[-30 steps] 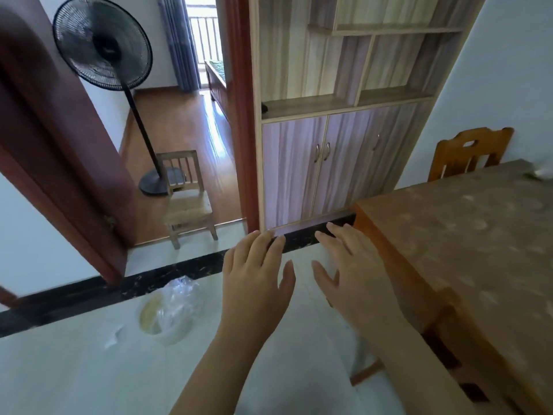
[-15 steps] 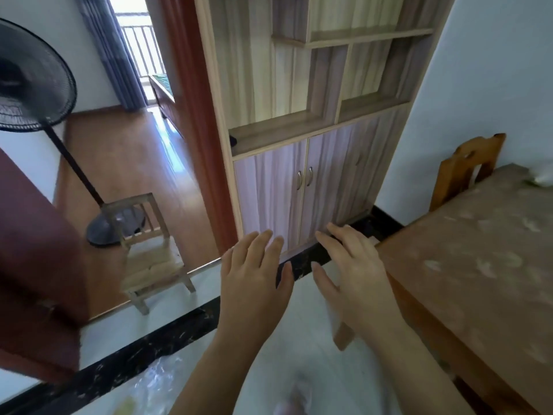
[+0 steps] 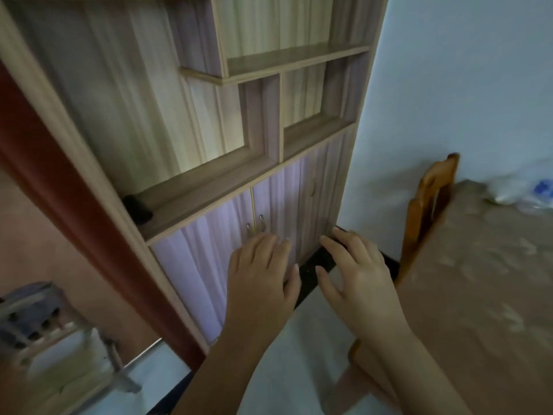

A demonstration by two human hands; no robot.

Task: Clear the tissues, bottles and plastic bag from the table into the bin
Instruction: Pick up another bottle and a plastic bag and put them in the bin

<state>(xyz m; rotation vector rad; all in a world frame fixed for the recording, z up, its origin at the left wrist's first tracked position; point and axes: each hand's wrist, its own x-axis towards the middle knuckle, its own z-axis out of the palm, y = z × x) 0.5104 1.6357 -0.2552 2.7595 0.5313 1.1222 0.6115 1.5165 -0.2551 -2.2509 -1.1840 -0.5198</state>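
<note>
The step in hand looks like the approach. Nothing is picked up yet, and the view is smeared with motion blur. The long brown mottled surface (image 3: 478,295) fills the right of the frame. The task's things lie at its far end, against the right edge of the frame above the middle: a pale crumpled clump of clear plastic (image 3: 508,194) with a blue patch (image 3: 543,187) in it that may be a bottle label. The blur makes it impossible to tell bag from bottle, and no tissues can be made out. The bin is not in view.

Both hands hover side by side in the lower centre, backs to the camera, in front of the lower doors of the tall wood-grain cabinet (image 3: 209,115) and over the pale tiled floor (image 3: 299,339). The left hand (image 3: 260,280) has its fingers nearly straight and close together, thumb out to the side, and holds nothing. The right hand (image 3: 359,280) has its fingers slightly spread and gently bent, and it too is empty. It hangs just left of the surface's near edge and does not appear to touch it.

An orange-brown wooden chair (image 3: 431,205) stands at the surface's left side, between the hands and the clump. The next move probably calls for getting along the surface until a hand can reach the clump. The fingers then need to gather a fold of the light plastic, with care that any bottle does not roll away.
</note>
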